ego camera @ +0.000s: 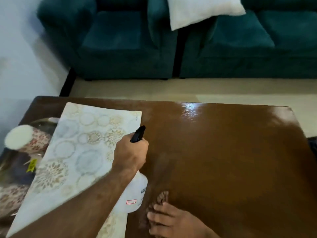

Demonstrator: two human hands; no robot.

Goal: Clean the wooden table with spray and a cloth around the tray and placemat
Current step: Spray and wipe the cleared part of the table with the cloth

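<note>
My left hand (130, 153) grips the neck of a white spray bottle (135, 194) with a black nozzle, held over the right edge of the patterned placemat (77, 152), nozzle pointing away across the table. My right hand (169, 220) presses a brown cloth (159, 201) flat on the glossy wooden table (223, 160) near its front edge, just right of the bottle. A metal tray (42, 124) lies at the far left, partly under the placemat.
On the tray stand a patterned container with a white lid (20, 136) and other small items. Beyond the table's far edge are a pale floor, two dark green sofas (120, 48) and a white cushion (202, 9).
</note>
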